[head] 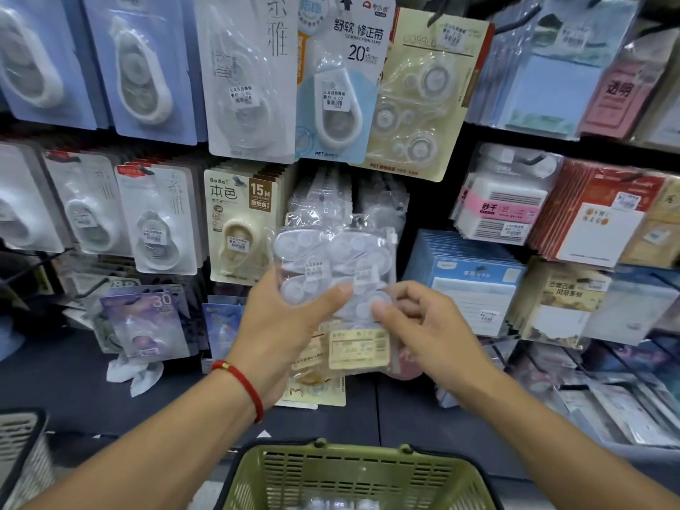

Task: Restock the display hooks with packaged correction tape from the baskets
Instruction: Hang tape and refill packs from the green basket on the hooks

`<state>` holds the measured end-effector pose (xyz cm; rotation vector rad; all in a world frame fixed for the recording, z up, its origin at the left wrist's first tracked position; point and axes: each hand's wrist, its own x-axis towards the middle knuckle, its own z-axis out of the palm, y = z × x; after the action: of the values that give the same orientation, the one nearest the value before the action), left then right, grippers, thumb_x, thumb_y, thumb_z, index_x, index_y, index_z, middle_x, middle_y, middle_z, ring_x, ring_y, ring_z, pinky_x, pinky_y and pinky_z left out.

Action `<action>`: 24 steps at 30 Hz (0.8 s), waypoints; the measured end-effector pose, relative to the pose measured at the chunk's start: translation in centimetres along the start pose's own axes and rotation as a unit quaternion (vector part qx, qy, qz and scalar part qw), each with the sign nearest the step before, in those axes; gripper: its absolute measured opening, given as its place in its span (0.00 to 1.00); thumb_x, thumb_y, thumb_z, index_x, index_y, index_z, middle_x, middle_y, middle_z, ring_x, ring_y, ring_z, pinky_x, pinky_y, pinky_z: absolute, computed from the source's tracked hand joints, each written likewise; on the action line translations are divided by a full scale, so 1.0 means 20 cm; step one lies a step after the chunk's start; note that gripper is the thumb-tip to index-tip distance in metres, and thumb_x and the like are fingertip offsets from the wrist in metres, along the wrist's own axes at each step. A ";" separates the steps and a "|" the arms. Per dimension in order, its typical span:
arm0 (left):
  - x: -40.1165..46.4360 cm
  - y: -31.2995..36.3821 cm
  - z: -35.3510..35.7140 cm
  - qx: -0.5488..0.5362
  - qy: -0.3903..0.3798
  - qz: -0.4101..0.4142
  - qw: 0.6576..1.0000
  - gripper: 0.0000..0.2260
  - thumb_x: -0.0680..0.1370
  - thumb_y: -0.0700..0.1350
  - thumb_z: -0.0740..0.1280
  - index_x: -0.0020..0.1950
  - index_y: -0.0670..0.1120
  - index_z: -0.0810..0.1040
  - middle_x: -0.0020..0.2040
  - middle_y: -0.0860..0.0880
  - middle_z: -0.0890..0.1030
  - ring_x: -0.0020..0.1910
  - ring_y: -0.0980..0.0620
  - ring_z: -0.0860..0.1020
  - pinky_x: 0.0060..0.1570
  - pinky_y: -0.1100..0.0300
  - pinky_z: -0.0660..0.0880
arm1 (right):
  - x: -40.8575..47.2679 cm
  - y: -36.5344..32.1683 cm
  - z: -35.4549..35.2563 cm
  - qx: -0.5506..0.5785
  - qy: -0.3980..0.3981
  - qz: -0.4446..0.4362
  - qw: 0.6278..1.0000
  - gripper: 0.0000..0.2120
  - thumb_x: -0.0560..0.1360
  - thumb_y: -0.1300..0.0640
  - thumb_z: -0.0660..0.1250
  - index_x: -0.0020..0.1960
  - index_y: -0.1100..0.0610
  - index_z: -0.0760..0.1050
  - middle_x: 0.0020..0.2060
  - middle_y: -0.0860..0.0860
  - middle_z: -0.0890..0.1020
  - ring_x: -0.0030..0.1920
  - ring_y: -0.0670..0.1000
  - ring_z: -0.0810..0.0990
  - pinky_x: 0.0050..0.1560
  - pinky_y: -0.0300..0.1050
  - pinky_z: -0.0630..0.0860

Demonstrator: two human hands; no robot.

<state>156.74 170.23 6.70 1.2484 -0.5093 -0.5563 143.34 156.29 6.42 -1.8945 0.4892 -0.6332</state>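
The left hand point(290, 318), a red cord on its wrist, has its grip curled around a stack of clear plastic bags of white correction tape point(333, 263), thumb pressed across the front, held up before the crowded display hooks point(353, 224). The right hand point(423, 322) pinches the stack's lower right edge, though glare and overlapping plastic hide how many bags there are. Below, a green slotted plastic basket point(353, 476) is cut off by the frame, its blurred contents unreadable.
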 end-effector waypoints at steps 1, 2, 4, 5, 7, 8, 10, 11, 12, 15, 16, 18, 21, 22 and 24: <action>0.01 0.00 -0.01 0.004 0.013 -0.004 1.000 0.18 0.73 0.40 0.79 0.61 0.49 0.81 0.52 0.47 0.89 0.52 0.41 0.87 0.57 0.35 0.81 | 0.00 0.00 -0.01 0.017 0.025 0.000 1.000 0.06 0.83 0.54 0.69 0.54 0.57 0.78 0.45 0.52 0.89 0.45 0.51 0.89 0.41 0.40 0.82; 0.02 0.00 -0.02 0.010 0.027 -0.010 1.000 0.15 0.75 0.40 0.78 0.59 0.51 0.81 0.50 0.49 0.89 0.51 0.41 0.87 0.56 0.32 0.81 | 0.01 0.00 -0.03 0.026 0.050 -0.001 0.998 0.07 0.83 0.54 0.68 0.54 0.58 0.77 0.45 0.53 0.89 0.45 0.53 0.89 0.41 0.44 0.82; 0.05 0.00 -0.04 0.025 0.048 -0.017 0.998 0.13 0.78 0.38 0.75 0.58 0.54 0.81 0.47 0.51 0.89 0.51 0.42 0.87 0.56 0.31 0.81 | 0.02 0.01 -0.06 0.034 0.090 -0.005 0.995 0.09 0.84 0.54 0.67 0.55 0.60 0.76 0.46 0.57 0.88 0.48 0.59 0.88 0.46 0.56 0.84; 0.05 0.00 -0.05 0.030 0.054 -0.021 0.998 0.13 0.78 0.38 0.73 0.58 0.54 0.80 0.47 0.51 0.88 0.51 0.42 0.87 0.56 0.31 0.81 | 0.03 0.01 -0.07 0.040 0.101 -0.004 0.994 0.09 0.84 0.53 0.66 0.55 0.61 0.76 0.47 0.59 0.88 0.50 0.61 0.87 0.50 0.60 0.84; 0.06 0.00 -0.06 0.038 0.062 -0.023 0.997 0.14 0.79 0.38 0.72 0.60 0.54 0.80 0.50 0.50 0.88 0.53 0.41 0.86 0.58 0.31 0.80 | 0.03 0.01 -0.09 0.053 0.103 0.001 0.993 0.10 0.84 0.54 0.67 0.56 0.61 0.77 0.47 0.58 0.88 0.51 0.62 0.87 0.54 0.61 0.84; 0.07 0.00 -0.07 0.043 0.064 -0.021 0.997 0.14 0.79 0.38 0.72 0.59 0.55 0.80 0.50 0.50 0.88 0.54 0.41 0.86 0.58 0.32 0.80 | 0.04 0.01 -0.10 0.053 0.102 0.002 0.993 0.09 0.84 0.53 0.67 0.56 0.60 0.78 0.46 0.57 0.89 0.50 0.61 0.88 0.54 0.60 0.84; 0.07 0.00 -0.07 0.051 0.067 -0.014 0.996 0.13 0.79 0.38 0.72 0.56 0.56 0.81 0.47 0.53 0.88 0.52 0.43 0.86 0.55 0.35 0.82 | 0.04 0.00 -0.11 0.044 0.101 -0.002 0.994 0.10 0.83 0.53 0.67 0.56 0.60 0.78 0.45 0.56 0.89 0.48 0.59 0.89 0.53 0.59 0.85; 0.07 0.00 -0.07 0.053 0.067 -0.011 0.996 0.13 0.79 0.38 0.72 0.55 0.57 0.81 0.47 0.54 0.88 0.52 0.43 0.87 0.54 0.36 0.82 | 0.04 0.00 -0.11 0.042 0.102 -0.005 0.994 0.10 0.83 0.52 0.68 0.56 0.60 0.78 0.44 0.56 0.89 0.48 0.59 0.89 0.53 0.60 0.85; 0.07 0.00 -0.07 0.055 0.068 -0.006 0.996 0.14 0.78 0.38 0.72 0.55 0.57 0.81 0.47 0.54 0.88 0.53 0.43 0.86 0.54 0.37 0.82 | 0.04 0.00 -0.11 0.043 0.103 -0.009 0.994 0.10 0.83 0.52 0.68 0.56 0.59 0.79 0.44 0.56 0.89 0.47 0.59 0.89 0.53 0.59 0.85; 0.06 0.01 -0.06 0.063 0.074 0.011 0.995 0.15 0.78 0.38 0.72 0.57 0.57 0.80 0.49 0.54 0.88 0.54 0.45 0.86 0.56 0.39 0.82 | 0.04 -0.01 -0.10 0.050 0.111 -0.013 0.992 0.10 0.82 0.50 0.69 0.54 0.58 0.79 0.43 0.55 0.89 0.46 0.59 0.89 0.50 0.56 0.85; 0.06 0.01 -0.07 0.066 0.073 0.016 0.995 0.15 0.78 0.37 0.72 0.58 0.56 0.80 0.50 0.54 0.88 0.54 0.45 0.86 0.57 0.39 0.82 | 0.04 -0.01 -0.10 0.050 0.116 -0.014 0.992 0.10 0.82 0.50 0.69 0.54 0.58 0.79 0.42 0.56 0.89 0.46 0.60 0.88 0.48 0.56 0.84; 0.06 0.01 -0.07 0.070 0.074 0.028 0.994 0.16 0.78 0.37 0.71 0.59 0.56 0.80 0.51 0.55 0.88 0.55 0.48 0.86 0.59 0.40 0.81 | 0.04 -0.01 -0.09 0.052 0.124 -0.016 0.991 0.11 0.82 0.49 0.70 0.53 0.58 0.79 0.41 0.63 0.87 0.46 0.71 0.84 0.48 0.65 0.81; 0.06 0.02 -0.07 0.070 0.073 0.041 0.994 0.17 0.77 0.36 0.70 0.59 0.56 0.80 0.50 0.57 0.87 0.53 0.53 0.86 0.59 0.47 0.81 | 0.04 0.00 -0.10 0.055 0.128 -0.009 0.990 0.13 0.81 0.47 0.71 0.52 0.57 0.80 0.45 0.73 0.81 0.47 0.80 0.77 0.52 0.76 0.77; 0.06 0.02 -0.07 0.070 0.071 0.041 0.994 0.18 0.77 0.35 0.70 0.59 0.56 0.80 0.50 0.57 0.87 0.54 0.54 0.86 0.58 0.48 0.81 | 0.04 0.00 -0.10 0.050 0.129 -0.007 0.990 0.13 0.81 0.46 0.71 0.53 0.56 0.80 0.46 0.71 0.83 0.48 0.78 0.79 0.54 0.75 0.78; 0.06 0.02 -0.07 0.071 0.066 0.043 0.994 0.19 0.76 0.35 0.70 0.60 0.56 0.79 0.52 0.56 0.87 0.55 0.53 0.85 0.57 0.50 0.81 | 0.03 0.01 -0.10 -0.002 0.133 0.004 0.991 0.13 0.80 0.44 0.71 0.58 0.52 0.78 0.49 0.57 0.86 0.51 0.64 0.84 0.60 0.66 0.80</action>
<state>158.56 170.61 6.86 1.3816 -0.4947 -0.3663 142.61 154.40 7.03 -1.8204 0.6677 -0.8851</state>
